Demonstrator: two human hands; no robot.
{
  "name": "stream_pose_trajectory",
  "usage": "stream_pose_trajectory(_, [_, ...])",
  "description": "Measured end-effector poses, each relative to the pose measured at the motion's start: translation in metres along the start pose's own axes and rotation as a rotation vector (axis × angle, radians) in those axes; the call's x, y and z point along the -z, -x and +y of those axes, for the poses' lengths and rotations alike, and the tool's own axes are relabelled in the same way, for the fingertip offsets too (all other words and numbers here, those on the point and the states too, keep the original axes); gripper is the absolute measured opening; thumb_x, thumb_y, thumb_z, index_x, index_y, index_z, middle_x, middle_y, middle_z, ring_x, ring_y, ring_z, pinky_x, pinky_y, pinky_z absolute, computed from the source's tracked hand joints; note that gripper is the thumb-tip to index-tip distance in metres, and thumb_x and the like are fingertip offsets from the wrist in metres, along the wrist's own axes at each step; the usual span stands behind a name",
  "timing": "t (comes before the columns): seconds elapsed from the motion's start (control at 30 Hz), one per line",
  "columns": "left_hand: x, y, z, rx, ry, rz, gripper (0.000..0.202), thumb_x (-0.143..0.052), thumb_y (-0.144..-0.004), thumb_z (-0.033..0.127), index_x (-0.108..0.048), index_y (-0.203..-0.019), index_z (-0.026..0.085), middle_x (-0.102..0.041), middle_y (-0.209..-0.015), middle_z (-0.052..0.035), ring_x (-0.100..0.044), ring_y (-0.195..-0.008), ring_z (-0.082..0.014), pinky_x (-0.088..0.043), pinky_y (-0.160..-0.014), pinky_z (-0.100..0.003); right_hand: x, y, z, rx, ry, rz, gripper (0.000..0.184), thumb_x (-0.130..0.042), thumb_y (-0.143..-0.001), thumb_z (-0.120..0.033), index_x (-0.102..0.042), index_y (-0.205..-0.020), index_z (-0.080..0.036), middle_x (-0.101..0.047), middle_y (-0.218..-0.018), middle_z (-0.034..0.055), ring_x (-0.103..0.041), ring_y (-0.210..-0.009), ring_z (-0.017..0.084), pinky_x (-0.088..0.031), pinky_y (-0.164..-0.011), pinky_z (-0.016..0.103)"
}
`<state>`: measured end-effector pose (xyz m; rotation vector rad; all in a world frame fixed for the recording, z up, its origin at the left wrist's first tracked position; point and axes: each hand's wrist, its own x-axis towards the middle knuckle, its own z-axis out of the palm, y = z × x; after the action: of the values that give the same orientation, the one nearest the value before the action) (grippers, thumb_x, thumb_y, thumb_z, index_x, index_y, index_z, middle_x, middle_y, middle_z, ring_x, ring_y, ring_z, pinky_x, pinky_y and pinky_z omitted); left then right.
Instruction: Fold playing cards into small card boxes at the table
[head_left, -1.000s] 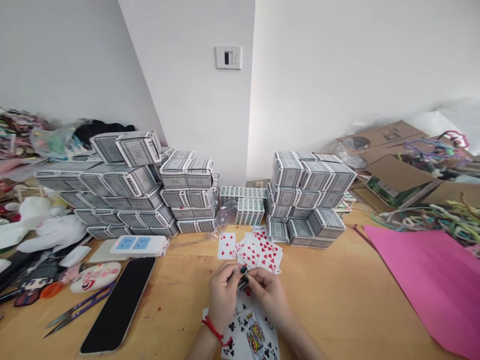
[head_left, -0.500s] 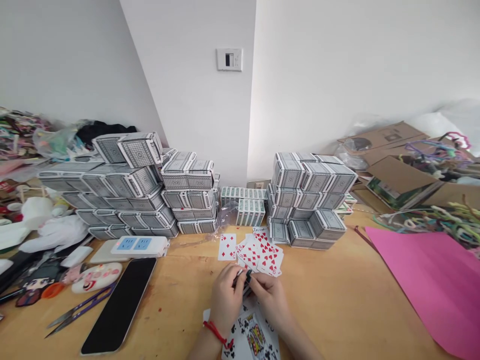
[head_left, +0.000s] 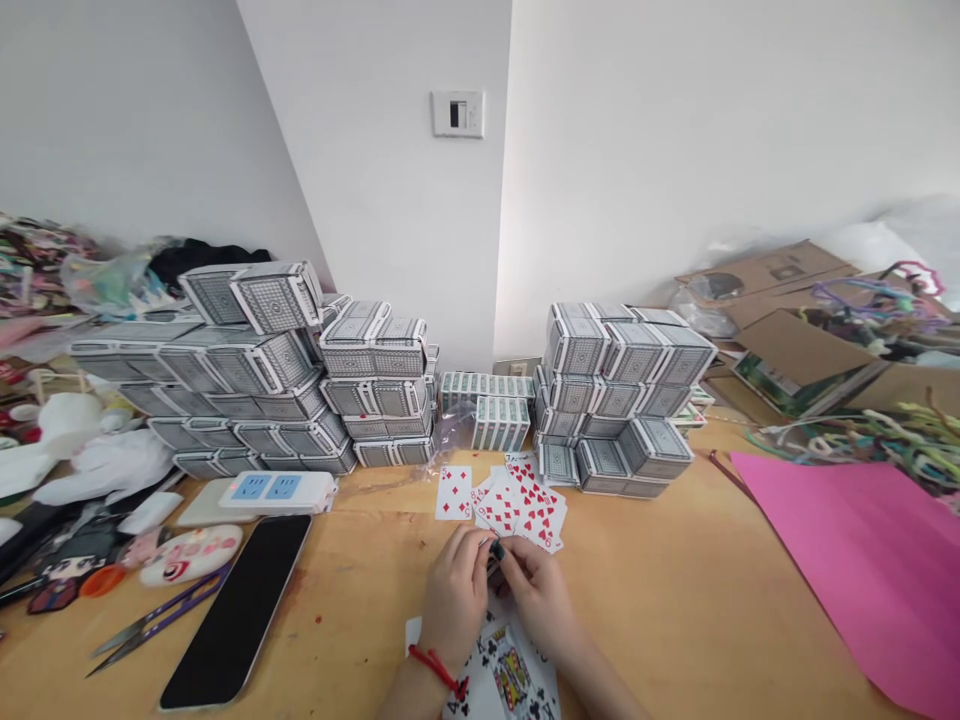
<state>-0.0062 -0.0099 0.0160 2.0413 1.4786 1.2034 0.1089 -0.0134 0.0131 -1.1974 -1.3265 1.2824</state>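
Note:
My left hand (head_left: 459, 583) and my right hand (head_left: 534, 590) meet at the front middle of the table, fingertips pinched together. Between them is what looks like a folded playing card (head_left: 493, 566), mostly hidden by my fingers. Below my wrists lie large face-up playing cards (head_left: 510, 680), a king of clubs among them. Just beyond my fingertips a loose fan of red-suited cards (head_left: 534, 510) is spread, with a five of diamonds (head_left: 454, 493) beside it on the left. A red cord bracelet (head_left: 435, 670) circles my left wrist.
Stacked blocks made of grey-backed cards stand in a left pile (head_left: 247, 360) and a right pile (head_left: 622, 380). Green-patterned blocks (head_left: 501, 423) sit between them. On the left lie a phone (head_left: 240, 615), thread snips (head_left: 161, 620) and a power strip (head_left: 281, 492). Pink paper (head_left: 855, 570) covers the right side.
My fingertips have drawn closer together, and the white edge that stuck out by my left fingers shows less. The things on the table stay where they were.

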Motion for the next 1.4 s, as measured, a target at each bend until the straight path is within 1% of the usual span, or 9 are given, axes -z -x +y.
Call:
stream_pose_trajectory(0.23, [-0.001, 0.001, 0.001, -0.02, 0.02, 0.009, 0.021, -0.034, -0.086, 0.021, -0.055, -0.085, 0.02, -0.059, -0.081, -0.0049, -0.056, -0.079, -0.0169, -0.048, -0.07, -0.03, 0.0, 0.001, 0.002, -0.016, -0.061, 0.002, 0.031, -0.045, -0.079, -0.045, -0.057, -0.072, -0.017, -0.055, -0.063, 0.0023, -0.049, -0.056, 0.015, -0.041, -0.052, 0.025])
stream_pose_trajectory(0.37, [-0.001, 0.001, 0.004, -0.023, 0.039, 0.021, 0.021, -0.035, -0.085, 0.022, -0.057, -0.085, 0.02, -0.059, -0.08, -0.0049, -0.057, -0.079, -0.0172, -0.048, -0.07, -0.03, -0.002, 0.001, 0.005, 0.008, -0.029, 0.076, 0.031, -0.046, -0.079, -0.044, -0.058, -0.07, -0.017, -0.057, -0.064, 0.0043, -0.051, -0.06, 0.017, -0.042, -0.056, 0.026])
stream_pose_trajectory(0.43, [-0.001, 0.001, 0.005, 0.008, 0.057, 0.036, 0.022, -0.035, -0.085, 0.022, -0.057, -0.083, 0.02, -0.059, -0.08, -0.0048, -0.057, -0.078, -0.0172, -0.048, -0.07, -0.03, -0.001, 0.0, 0.006, 0.006, -0.032, 0.079, 0.031, -0.047, -0.078, -0.045, -0.058, -0.069, -0.017, -0.057, -0.063, 0.0039, -0.051, -0.059, 0.017, -0.042, -0.055, 0.026])
stream_pose_trajectory(0.57, [-0.003, 0.001, 0.008, 0.113, 0.102, 0.078, 0.022, -0.035, -0.085, 0.022, -0.056, -0.08, 0.019, -0.06, -0.08, -0.0051, -0.057, -0.077, -0.0173, -0.048, -0.07, -0.03, 0.001, -0.002, 0.007, -0.031, -0.114, 0.007, 0.029, -0.047, -0.077, -0.045, -0.056, -0.072, -0.017, -0.055, -0.063, 0.0018, -0.05, -0.056, 0.015, -0.042, -0.053, 0.025])
stream_pose_trajectory(0.73, [-0.002, 0.001, 0.009, 0.105, 0.136, 0.031, 0.022, -0.036, -0.085, 0.022, -0.057, -0.082, 0.02, -0.06, -0.081, -0.0056, -0.057, -0.079, -0.0183, -0.048, -0.071, -0.032, 0.0, -0.001, 0.004, 0.026, -0.035, 0.119, 0.027, -0.048, -0.078, -0.04, -0.054, -0.066, -0.017, -0.057, -0.064, 0.0033, -0.052, -0.062, 0.017, -0.042, -0.057, 0.026])
stream_pose_trajectory(0.93, [0.002, 0.0, 0.011, 0.077, 0.128, 0.065, 0.022, -0.036, -0.085, 0.022, -0.058, -0.087, 0.02, -0.061, -0.085, -0.007, -0.057, -0.084, -0.0191, -0.047, -0.076, -0.034, 0.004, -0.005, 0.003, -0.059, -0.171, 0.078, 0.03, -0.053, -0.073, -0.048, -0.05, -0.072, -0.018, -0.051, -0.055, -0.0022, -0.046, -0.045, 0.011, -0.038, -0.044, 0.022])
stream_pose_trajectory(1.17, [0.001, 0.0, 0.009, 0.059, 0.039, 0.06, 0.015, -0.043, -0.082, 0.021, -0.057, -0.087, 0.021, -0.06, -0.087, -0.0057, -0.056, -0.086, -0.0191, -0.047, -0.077, -0.033, 0.004, -0.003, 0.007, 0.017, -0.103, 0.12, 0.025, -0.045, -0.079, -0.044, -0.051, -0.077, -0.019, -0.055, -0.062, 0.0008, -0.049, -0.052, 0.014, -0.04, -0.048, 0.025])
stream_pose_trajectory(1.3, [0.002, 0.0, 0.009, 0.041, -0.021, 0.12, 0.009, -0.047, -0.08, 0.022, -0.055, -0.082, 0.02, -0.059, -0.081, -0.0052, -0.056, -0.083, -0.0187, -0.046, -0.075, -0.032, 0.003, -0.002, 0.005, 0.09, -0.012, 0.138, 0.022, -0.043, -0.081, -0.04, -0.05, -0.08, -0.019, -0.057, -0.067, 0.0023, -0.053, -0.06, 0.016, -0.042, -0.056, 0.026])
stream_pose_trajectory(1.4, [0.003, 0.001, 0.009, 0.023, -0.046, 0.147, 0.008, -0.047, -0.08, 0.022, -0.054, -0.079, 0.02, -0.059, -0.077, -0.0047, -0.057, -0.079, -0.0179, -0.047, -0.071, -0.03, 0.003, 0.0, 0.003, 0.1, 0.035, 0.152, 0.022, -0.044, -0.081, -0.04, -0.049, -0.079, -0.019, -0.057, -0.066, 0.0017, -0.054, -0.06, 0.016, -0.042, -0.056, 0.025])
